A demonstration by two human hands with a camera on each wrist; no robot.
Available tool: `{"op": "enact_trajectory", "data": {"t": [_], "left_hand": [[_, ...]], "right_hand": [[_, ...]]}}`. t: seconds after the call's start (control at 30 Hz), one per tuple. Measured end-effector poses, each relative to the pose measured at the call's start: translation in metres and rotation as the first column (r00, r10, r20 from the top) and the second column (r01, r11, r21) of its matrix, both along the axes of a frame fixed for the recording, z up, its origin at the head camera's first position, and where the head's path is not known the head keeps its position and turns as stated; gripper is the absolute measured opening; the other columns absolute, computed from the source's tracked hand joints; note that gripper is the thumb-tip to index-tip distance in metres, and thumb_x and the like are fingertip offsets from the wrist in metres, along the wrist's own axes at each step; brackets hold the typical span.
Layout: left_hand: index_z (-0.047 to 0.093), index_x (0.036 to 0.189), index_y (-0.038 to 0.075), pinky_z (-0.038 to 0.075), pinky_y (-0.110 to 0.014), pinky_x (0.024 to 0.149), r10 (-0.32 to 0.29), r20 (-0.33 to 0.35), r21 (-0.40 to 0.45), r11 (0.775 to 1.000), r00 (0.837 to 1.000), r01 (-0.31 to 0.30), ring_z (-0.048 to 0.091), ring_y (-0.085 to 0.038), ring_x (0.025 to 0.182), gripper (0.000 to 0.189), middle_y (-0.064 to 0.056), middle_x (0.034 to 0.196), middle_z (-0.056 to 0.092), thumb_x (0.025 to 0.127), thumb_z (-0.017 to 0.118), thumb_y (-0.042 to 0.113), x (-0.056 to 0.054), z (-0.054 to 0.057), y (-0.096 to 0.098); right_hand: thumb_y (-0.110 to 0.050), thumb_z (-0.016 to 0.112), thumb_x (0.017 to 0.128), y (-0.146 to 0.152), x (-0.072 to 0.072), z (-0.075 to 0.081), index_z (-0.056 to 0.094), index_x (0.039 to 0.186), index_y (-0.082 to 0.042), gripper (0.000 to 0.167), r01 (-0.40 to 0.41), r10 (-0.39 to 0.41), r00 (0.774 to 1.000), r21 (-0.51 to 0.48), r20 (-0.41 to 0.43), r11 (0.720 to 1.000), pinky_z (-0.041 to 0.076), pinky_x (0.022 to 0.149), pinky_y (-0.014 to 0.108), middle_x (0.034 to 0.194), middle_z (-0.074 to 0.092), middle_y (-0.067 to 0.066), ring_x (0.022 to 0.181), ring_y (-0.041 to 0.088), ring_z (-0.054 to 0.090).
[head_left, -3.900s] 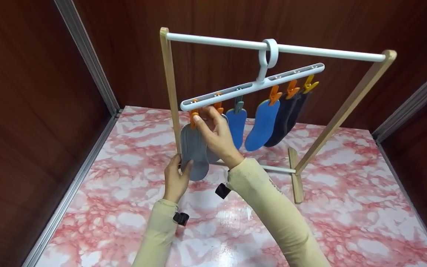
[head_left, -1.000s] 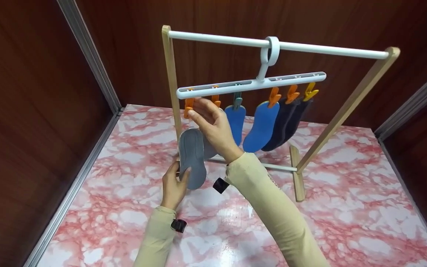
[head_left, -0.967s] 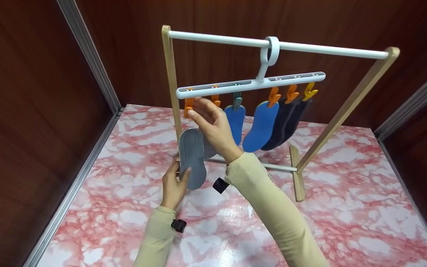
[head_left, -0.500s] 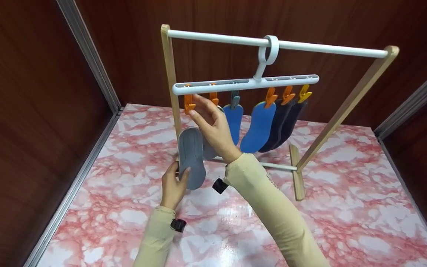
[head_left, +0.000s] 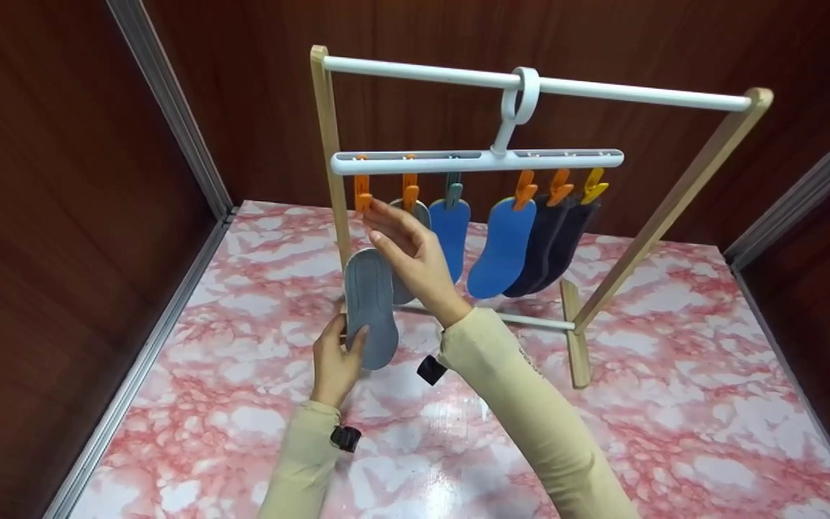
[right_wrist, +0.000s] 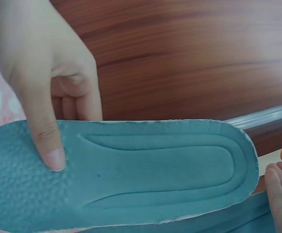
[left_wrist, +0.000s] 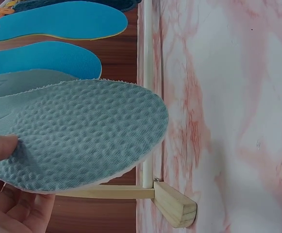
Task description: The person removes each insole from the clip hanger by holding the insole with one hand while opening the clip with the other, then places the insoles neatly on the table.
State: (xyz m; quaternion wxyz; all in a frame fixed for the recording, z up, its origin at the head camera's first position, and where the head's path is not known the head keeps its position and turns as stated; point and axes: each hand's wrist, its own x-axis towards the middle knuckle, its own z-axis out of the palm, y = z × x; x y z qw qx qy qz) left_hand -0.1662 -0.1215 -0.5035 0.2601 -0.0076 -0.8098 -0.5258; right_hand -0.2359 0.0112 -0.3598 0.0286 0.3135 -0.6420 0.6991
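Observation:
My left hand pinches a grey insole near its lower end, thumb on the front and fingers behind. The insole's textured face and moulded heel show in both wrist views. Its top edge is below the leftmost orange clothespin and apart from it. My right hand is just beside that clothespin, fingers extended and thumb apart, gripping nothing. A second grey insole, partly hidden by my right hand, hangs from another orange clothespin.
A white hanger hooks over the bar of a wood-and-white rack. It carries a blue insole on a teal clothespin, another blue insole and dark insoles. Brown panels surround the pink marbled floor.
The grey insole has come down out of the leftmost clothespin in my left hand. My right fingers have let that clothespin go. The hanger's left end has risen, bringing it nearly level.

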Motion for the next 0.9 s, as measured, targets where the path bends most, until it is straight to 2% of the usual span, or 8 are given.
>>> {"op": "enact_trajectory", "data": {"t": [0.3, 0.47, 0.63, 0.9], "left_hand": [[0.062, 0.098, -0.001, 0.052, -0.043, 0.075, -0.015, 0.016, 0.000, 1.000, 1.000, 0.015, 0.064, -0.027, 0.081, 0.012, -0.014, 0.086, 0.065, 0.089, 0.065, 0.007, 0.005, 0.001, 0.001], [0.063, 0.099, 0.000, 0.052, -0.038, 0.071, -0.032, 0.011, -0.023, 0.999, 0.999, 0.032, 0.064, -0.025, 0.077, 0.013, -0.013, 0.084, 0.066, 0.088, 0.066, 0.006, 0.010, 0.003, 0.000], [0.065, 0.099, 0.000, 0.051, -0.033, 0.068, -0.071, 0.041, -0.042, 0.997, 0.997, 0.072, 0.063, -0.022, 0.075, 0.014, -0.011, 0.083, 0.066, 0.087, 0.067, 0.007, 0.015, 0.005, 0.001], [0.062, 0.091, 0.000, 0.051, -0.032, 0.066, -0.125, 0.091, -0.084, 0.988, 0.988, 0.133, 0.062, -0.023, 0.075, 0.010, -0.012, 0.080, 0.064, 0.088, 0.067, 0.008, 0.023, 0.004, 0.000]], "right_hand": [[-0.009, 0.056, 0.095, 0.006, 0.001, -0.008, 0.047, 0.137, 0.003, 0.044, -0.016, 0.016, 1.000, 0.013, 0.021, 1.000, 0.042, 0.105, 0.033, 0.134, 0.056, 0.018, 0.123, 0.022, 0.056], [-0.009, 0.056, 0.096, 0.013, 0.002, -0.014, 0.050, 0.135, 0.003, 0.041, -0.010, 0.009, 0.999, 0.006, 0.040, 1.000, 0.044, 0.103, 0.033, 0.132, 0.059, 0.015, 0.122, 0.022, 0.057], [-0.009, 0.055, 0.097, 0.021, 0.004, -0.021, 0.052, 0.133, 0.003, 0.038, 0.003, -0.002, 0.998, -0.012, 0.063, 1.000, 0.043, 0.104, 0.035, 0.132, 0.058, 0.017, 0.122, 0.025, 0.057], [-0.012, 0.056, 0.096, 0.037, 0.005, -0.032, 0.057, 0.127, 0.002, 0.034, 0.080, -0.079, 0.992, -0.013, 0.094, 0.997, 0.045, 0.102, 0.034, 0.128, 0.061, 0.016, 0.119, 0.023, 0.058]]}}
